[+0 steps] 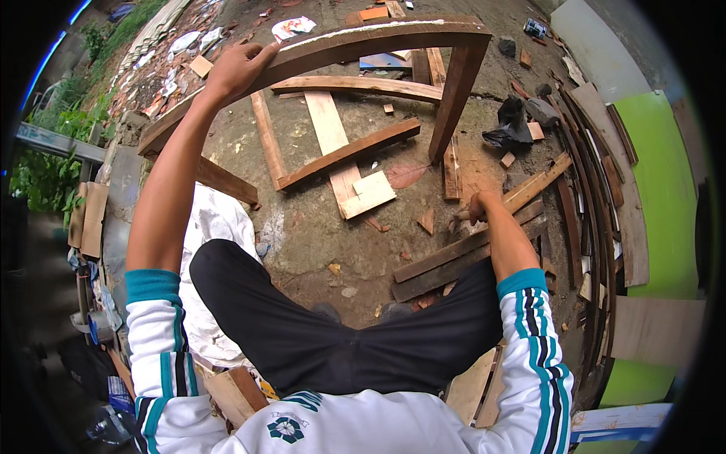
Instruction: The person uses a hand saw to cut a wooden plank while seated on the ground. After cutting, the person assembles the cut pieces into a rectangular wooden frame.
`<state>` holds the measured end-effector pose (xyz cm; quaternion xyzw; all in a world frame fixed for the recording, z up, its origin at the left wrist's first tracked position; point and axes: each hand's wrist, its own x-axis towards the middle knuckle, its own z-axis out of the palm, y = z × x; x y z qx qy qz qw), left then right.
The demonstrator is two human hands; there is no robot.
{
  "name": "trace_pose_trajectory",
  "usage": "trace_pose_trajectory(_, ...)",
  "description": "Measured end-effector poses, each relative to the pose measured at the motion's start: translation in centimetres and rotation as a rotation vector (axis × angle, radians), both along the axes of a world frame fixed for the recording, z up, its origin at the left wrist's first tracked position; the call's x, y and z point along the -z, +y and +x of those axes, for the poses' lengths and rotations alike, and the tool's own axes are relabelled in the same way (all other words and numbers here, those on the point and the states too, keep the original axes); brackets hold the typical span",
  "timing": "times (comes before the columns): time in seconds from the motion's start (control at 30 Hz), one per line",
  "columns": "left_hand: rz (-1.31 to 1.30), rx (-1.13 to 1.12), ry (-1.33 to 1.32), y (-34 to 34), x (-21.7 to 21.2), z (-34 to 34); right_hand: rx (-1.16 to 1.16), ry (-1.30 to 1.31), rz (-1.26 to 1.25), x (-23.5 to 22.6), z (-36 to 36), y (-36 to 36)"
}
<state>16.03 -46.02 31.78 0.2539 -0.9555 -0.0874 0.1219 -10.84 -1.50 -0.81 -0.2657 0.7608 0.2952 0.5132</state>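
A dark brown wooden frame (378,41) stands up across the far side of my lap, a line of white paste along its top edge. Its right leg (458,98) reaches the ground and a shorter left leg (227,181) slants down. My left hand (240,69) is wrapped over the top beam, left of the paste. Down at the right, my right hand (484,206) is closed beside a pile of wood strips (454,253). A small dull end pokes out by its fingers, too unclear to name.
Loose wood pieces lie inside the frame, including a pale board (327,125) and a dark strip (355,151). A black plastic bag (510,125) lies at right. Long boards (586,189) lean near a green panel (665,189). A white sack (215,234) sits by my left knee.
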Motion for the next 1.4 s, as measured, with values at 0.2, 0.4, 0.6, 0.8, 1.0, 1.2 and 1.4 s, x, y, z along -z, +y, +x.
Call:
trace_pose_trajectory(0.2,-0.054,-0.093,0.039,0.3,0.0,0.7,0.113,-0.032,0.083,-0.1,-0.9,-2.0)
trace_pose_trajectory(0.4,-0.03,-0.1,0.057,0.2,0.1,0.1,0.079,-0.014,-0.114,0.0,0.1,-3.0)
trace_pose_trajectory(0.6,-0.029,-0.108,0.087,-1.2,0.8,1.0,0.501,0.332,-0.86,-6.5,1.2,-6.8)
trace_pose_trajectory(0.8,-0.08,-0.126,0.126,-1.1,1.1,0.5,0.769,0.651,-1.743,-11.7,1.1,-11.9)
trace_pose_trajectory(1.0,-0.129,-0.147,0.186,0.8,0.9,1.0,0.57,0.735,-2.317,-19.3,-0.8,-15.1)
trace_pose_trajectory(1.2,-0.084,-0.056,0.346,2.1,0.8,1.7,0.374,0.948,-2.077,-23.8,-1.2,-14.8)
trace_pose_trajectory(1.4,-0.545,-0.069,0.583,-1.2,1.3,9.1,0.272,0.946,-2.077,-24.3,-1.9,-14.6)
